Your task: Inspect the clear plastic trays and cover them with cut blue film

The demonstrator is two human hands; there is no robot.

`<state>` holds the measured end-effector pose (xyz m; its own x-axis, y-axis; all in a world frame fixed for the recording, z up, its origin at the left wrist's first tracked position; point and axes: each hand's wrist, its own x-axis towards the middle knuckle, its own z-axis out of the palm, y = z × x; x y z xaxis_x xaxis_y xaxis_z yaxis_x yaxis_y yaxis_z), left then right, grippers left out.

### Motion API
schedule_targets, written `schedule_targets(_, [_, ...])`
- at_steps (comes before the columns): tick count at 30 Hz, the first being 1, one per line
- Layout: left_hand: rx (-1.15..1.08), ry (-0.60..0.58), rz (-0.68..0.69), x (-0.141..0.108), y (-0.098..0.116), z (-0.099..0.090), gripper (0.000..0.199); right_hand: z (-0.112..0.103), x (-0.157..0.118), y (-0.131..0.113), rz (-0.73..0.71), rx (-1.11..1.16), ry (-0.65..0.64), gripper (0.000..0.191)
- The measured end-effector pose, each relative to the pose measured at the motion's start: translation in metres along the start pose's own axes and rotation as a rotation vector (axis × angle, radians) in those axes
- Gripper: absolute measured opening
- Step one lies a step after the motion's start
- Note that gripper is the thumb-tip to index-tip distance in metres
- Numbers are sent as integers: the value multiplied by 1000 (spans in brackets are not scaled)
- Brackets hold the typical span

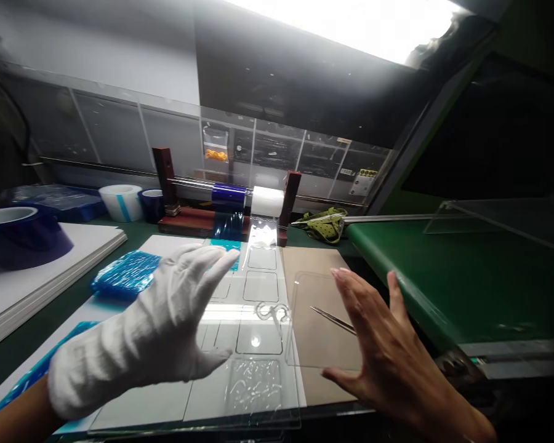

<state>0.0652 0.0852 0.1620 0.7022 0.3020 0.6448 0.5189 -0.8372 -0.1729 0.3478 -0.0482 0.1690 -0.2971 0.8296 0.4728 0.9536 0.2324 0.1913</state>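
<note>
My left hand (166, 326), in a white glove, hangs over the work surface with thumb and fingers apart, nothing visible between them. Below it lies a clear sheet (207, 394) over rounded rectangular outlines. My bare right hand (383, 332) spans a clear rectangular panel (305, 344) with rounded corners, fingertips at its far edge and thumb at its near edge. Metal tweezers (330, 318) show through the panel, partly hidden by the hand. A smaller clear piece (253, 387) with bubble-like marks lies near the front, and a looped clear strip (272, 312) beyond it.
A stand (165, 175) carries a blue film roll (229, 195) and a white roll (268, 200), their film drawn forward. Blue-wrapped stacks (127, 274), paper sheets (92, 246) and a large blue tape roll (25, 240) lie left. Brown board (311, 258) and a green conveyor belt (425, 271) are right.
</note>
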Motion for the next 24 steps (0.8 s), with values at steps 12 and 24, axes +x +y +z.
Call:
schedule_targets(12, [99, 142, 105, 20, 0, -8, 123, 21, -43, 40, 47, 24, 171, 104])
schedule_targets(24, [143, 150, 117, 25, 0, -7, 127, 20, -49, 45, 63, 10, 215, 106])
